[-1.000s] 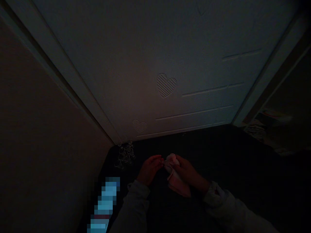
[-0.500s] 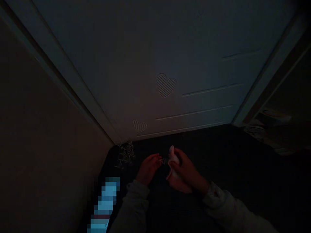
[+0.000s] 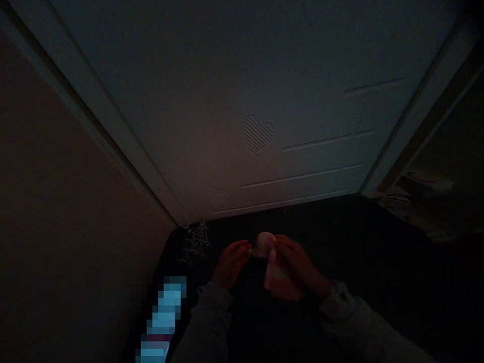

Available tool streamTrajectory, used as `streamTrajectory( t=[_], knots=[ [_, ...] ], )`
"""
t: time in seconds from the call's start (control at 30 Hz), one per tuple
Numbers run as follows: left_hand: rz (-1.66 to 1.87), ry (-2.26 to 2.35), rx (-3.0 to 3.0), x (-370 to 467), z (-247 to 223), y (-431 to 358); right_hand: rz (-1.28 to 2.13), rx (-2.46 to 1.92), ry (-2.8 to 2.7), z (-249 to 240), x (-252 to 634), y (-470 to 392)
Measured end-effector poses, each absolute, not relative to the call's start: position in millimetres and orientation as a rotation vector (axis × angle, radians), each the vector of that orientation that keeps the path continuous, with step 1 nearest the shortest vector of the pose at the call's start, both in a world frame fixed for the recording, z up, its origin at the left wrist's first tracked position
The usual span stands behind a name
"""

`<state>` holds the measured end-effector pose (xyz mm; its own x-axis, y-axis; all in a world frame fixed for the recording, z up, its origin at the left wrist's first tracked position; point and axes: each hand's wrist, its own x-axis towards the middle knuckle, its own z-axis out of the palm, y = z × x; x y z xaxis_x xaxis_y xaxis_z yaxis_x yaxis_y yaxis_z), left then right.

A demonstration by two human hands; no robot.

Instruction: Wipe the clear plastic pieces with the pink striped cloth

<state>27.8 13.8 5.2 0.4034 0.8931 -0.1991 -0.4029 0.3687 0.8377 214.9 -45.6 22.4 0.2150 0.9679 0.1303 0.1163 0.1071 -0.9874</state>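
Observation:
The light is very dim. My left hand (image 3: 232, 259) pinches a small clear, shiny piece (image 3: 248, 250) by its thin end; its exact kind is hard to make out. My right hand (image 3: 297, 259) grips a pinkish-white cloth (image 3: 285, 282). A rounded part of the cloth bulges out to the left and meets the small clear piece, hiding its right end. The cloth's lower part hangs down beneath my right hand. Both hands are close together over the dark surface (image 3: 242, 327).
A cluster of small clear round-rimmed pieces (image 3: 194, 242) lies at the back left by the wall. A pale panel (image 3: 302, 166) with heart patterns and grooves rises behind. A blurred bright blue strip (image 3: 164, 317) is at lower left. Dim clutter (image 3: 427, 184) lies at right.
My right hand has shifted slightly right, and the cloth in it has changed shape, now bulging round against the small clear piece. My left hand has hardly moved.

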Motion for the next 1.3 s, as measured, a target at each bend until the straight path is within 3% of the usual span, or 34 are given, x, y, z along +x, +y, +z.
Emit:
streamTrajectory(
  t=[0.33,0.67,1.3],
  knots=[
    [1.039,0.726,0.688,25.0,-3.4,21.2,0.656,-1.363,-1.019,19.4,242.6,-40.9],
    [1.026,0.71,0.675,31.5,6.7,12.0,0.676,-1.244,-1.37,32.0,212.1,-54.5],
    [1.137,0.727,0.597,24.8,-1.5,23.0,0.88,-1.281,-0.859,21.1,230.6,-41.2]
  ],
)
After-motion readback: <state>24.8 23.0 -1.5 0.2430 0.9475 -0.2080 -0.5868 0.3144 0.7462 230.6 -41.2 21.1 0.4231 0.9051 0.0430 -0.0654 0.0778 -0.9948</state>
